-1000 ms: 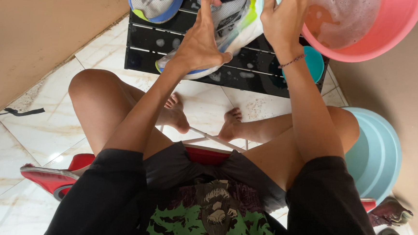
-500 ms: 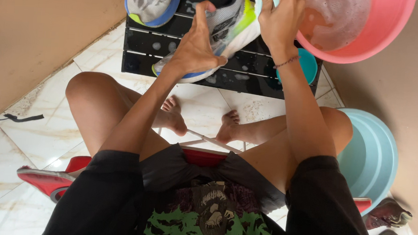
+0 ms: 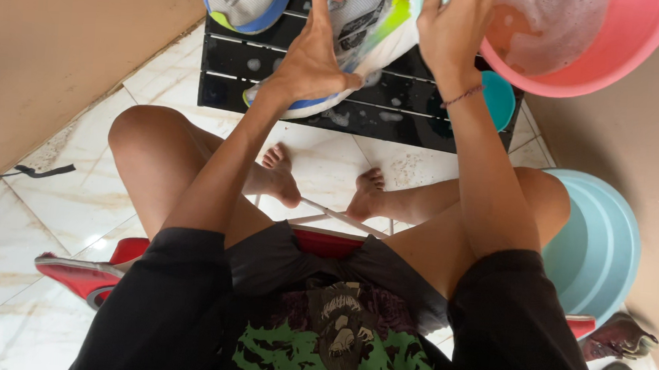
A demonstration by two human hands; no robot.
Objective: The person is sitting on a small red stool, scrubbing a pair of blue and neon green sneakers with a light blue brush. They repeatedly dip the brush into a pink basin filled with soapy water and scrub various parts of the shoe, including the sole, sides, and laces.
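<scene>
Little shifted since the earlier frame, your left hand [image 3: 314,62] still clamping the sneaker [image 3: 357,38] at the black slatted crate's [image 3: 394,124] near edge, your right hand [image 3: 449,28] closed on something pale above it, pink basin [image 3: 582,48] at the far right corner.
</scene>
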